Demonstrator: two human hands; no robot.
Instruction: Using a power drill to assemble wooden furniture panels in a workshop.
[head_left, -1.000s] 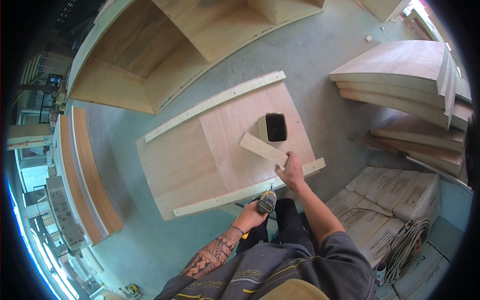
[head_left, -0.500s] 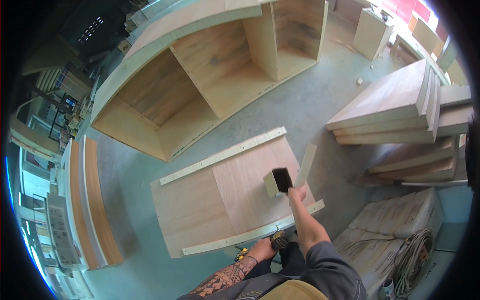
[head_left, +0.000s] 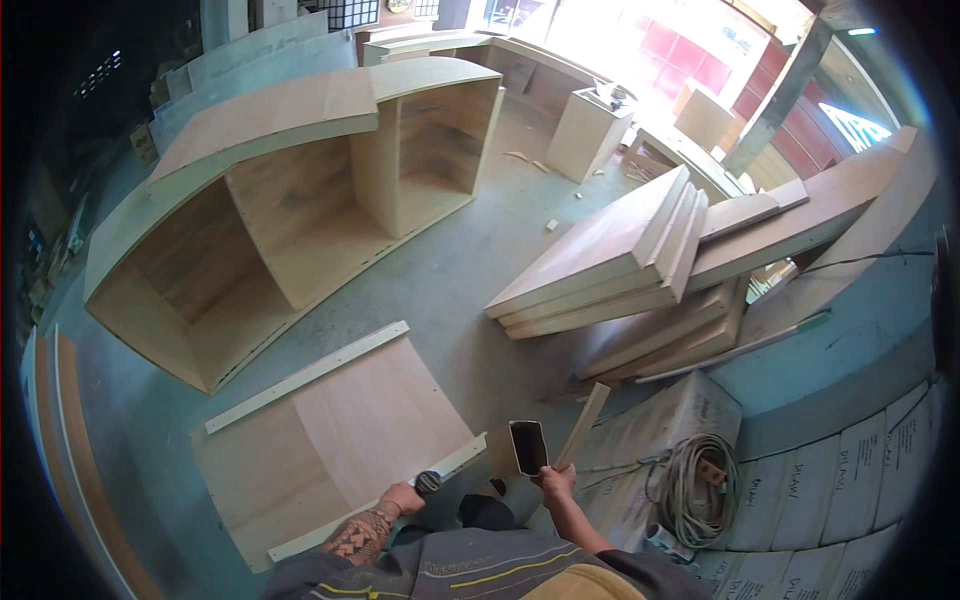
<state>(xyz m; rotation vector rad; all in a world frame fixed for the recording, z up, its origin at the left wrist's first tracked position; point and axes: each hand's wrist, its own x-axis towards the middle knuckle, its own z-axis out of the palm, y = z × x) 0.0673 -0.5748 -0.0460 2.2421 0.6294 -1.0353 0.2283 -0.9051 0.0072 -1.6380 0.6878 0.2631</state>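
My left hand (head_left: 403, 497) is closed round a cordless drill, whose dark round chuck end (head_left: 428, 483) shows beside the fingers; its body is mostly hidden. The drill is close to the near batten of a plywood panel (head_left: 350, 420) lying on the floor, with a pale wooden batten along each of two opposite edges. In my right hand (head_left: 555, 482) are a small open-topped box (head_left: 503, 452), dark inside, gripped by its rim, and a narrow wooden strip (head_left: 583, 425) slanting up to the right. Both are held to the right of the panel.
A large open plywood cabinet (head_left: 300, 210) lies beyond the panel. Stacked wooden panels (head_left: 600, 260) lean at the right. Nearer stand wrapped cartons (head_left: 660, 420) with a coiled cable (head_left: 695, 490) on them. A tall wooden box (head_left: 590, 135) stands farther back, with long boards (head_left: 70, 440) at the left.
The view has swung right, so the panel and cabinet appear farther left. My right hand has carried the box and strip from above the panel to its right side. My left hand still holds the drill.
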